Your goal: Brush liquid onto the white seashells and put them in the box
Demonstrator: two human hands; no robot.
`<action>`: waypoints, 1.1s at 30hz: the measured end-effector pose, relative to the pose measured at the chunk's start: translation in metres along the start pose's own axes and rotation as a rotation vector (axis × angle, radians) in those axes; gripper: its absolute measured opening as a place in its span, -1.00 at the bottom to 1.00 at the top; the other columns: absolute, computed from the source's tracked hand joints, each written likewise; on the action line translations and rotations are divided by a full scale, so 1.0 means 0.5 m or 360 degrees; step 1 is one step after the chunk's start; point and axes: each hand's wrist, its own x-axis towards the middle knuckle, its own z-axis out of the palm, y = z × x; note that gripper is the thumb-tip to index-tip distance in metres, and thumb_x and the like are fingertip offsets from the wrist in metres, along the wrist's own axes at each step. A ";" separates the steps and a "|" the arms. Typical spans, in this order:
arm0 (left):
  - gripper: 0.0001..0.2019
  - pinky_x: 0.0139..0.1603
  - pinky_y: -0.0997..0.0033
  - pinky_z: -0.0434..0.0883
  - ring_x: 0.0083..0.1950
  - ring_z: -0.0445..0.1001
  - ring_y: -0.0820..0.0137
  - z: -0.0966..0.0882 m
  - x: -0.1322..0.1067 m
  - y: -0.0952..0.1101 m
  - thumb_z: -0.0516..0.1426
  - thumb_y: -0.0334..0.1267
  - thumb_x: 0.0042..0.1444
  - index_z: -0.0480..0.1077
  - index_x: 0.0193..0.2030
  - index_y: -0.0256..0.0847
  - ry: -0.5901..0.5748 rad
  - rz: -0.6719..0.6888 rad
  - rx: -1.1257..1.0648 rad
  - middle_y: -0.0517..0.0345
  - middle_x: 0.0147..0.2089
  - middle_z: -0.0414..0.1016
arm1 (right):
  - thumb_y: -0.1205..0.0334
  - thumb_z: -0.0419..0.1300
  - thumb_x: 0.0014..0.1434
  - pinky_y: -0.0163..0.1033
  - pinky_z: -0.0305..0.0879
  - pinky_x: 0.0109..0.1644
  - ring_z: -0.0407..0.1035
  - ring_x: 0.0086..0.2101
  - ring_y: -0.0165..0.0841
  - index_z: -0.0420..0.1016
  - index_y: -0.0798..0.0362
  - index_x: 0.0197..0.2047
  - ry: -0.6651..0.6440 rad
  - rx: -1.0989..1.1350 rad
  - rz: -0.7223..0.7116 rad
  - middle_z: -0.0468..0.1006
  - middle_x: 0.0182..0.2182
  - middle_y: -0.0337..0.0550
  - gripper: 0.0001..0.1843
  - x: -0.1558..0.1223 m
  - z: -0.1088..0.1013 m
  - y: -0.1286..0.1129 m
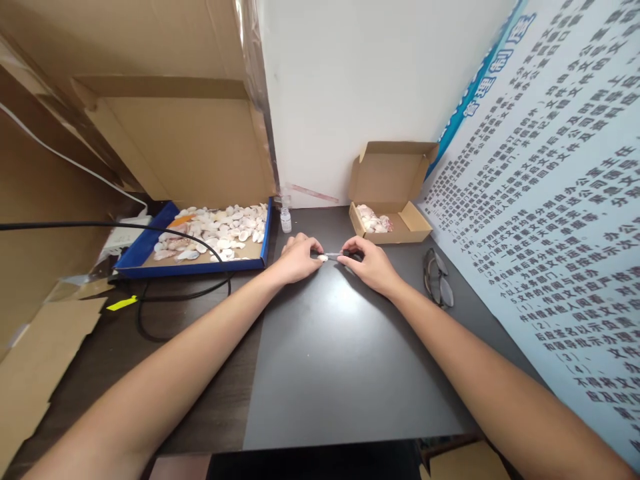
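My left hand [301,259] is closed in a pinch at the far middle of the dark grey mat [310,360]. A small white seashell [323,258] shows at its fingertips. Facing it, my right hand [369,264] pinches a thin, pale, see-through stick [333,254], whose exact kind I cannot make out. The stick reaches leftward to the shell; whether they touch is too small to tell. A small clear bottle [286,221] with a white label stands just beyond my left hand.
To the left, a blue-edged box [193,270] holds many pale shells [225,230]. An open cardboard box [400,233] with pinkish shells [374,220] stands at the back right. Eyeglasses [438,279] lie near the right wall. A black cable [183,295] loops across the left side.
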 end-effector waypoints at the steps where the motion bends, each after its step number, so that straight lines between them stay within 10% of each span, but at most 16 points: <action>1: -0.77 0.27 0.12 0.26 0.19 0.28 0.15 0.001 0.000 -0.003 0.17 -0.21 0.08 0.46 -0.10 -0.13 0.0004 0.0011 -0.0004 0.02 0.02 0.35 | 0.12 0.30 0.11 -0.21 0.28 -0.07 0.41 -0.22 -0.32 0.45 0.03 -0.24 0.0008 0.0033 0.0001 0.57 -0.27 -0.18 -0.79 -0.002 0.000 0.001; 8: -0.71 0.21 0.13 0.33 0.14 0.34 0.17 0.003 -0.032 -0.011 0.14 -0.25 0.09 0.35 -0.02 -0.18 0.0095 0.0088 -0.0025 -0.01 0.04 0.35 | -0.04 0.26 0.13 -0.27 0.23 -0.27 0.31 -0.40 -0.39 0.43 0.08 -0.21 0.0243 0.0161 -0.0056 0.48 -0.40 -0.19 -0.65 0.023 -0.020 -0.055; 16: -0.75 0.11 0.12 0.40 0.00 0.42 0.21 0.015 -0.063 -0.018 0.02 -0.32 0.15 0.31 -0.02 -0.15 0.0238 0.0218 -0.0001 0.00 0.07 0.28 | 0.08 0.22 0.20 -0.28 0.17 -0.24 0.27 -0.40 -0.40 0.51 0.09 -0.22 0.0195 -0.0351 -0.0408 0.44 -0.43 -0.20 -0.76 0.209 0.017 -0.193; 33: -0.77 0.06 0.10 0.40 -0.04 0.42 0.18 0.014 -0.066 -0.020 0.02 -0.34 0.13 0.34 -0.07 -0.18 0.0215 0.0279 0.0095 -0.01 0.03 0.30 | 0.16 0.23 0.22 -0.30 0.11 -0.26 0.28 -0.38 -0.38 0.57 0.13 -0.14 -0.0108 -0.0683 -0.0360 0.51 -0.37 -0.14 -0.77 0.277 0.097 -0.216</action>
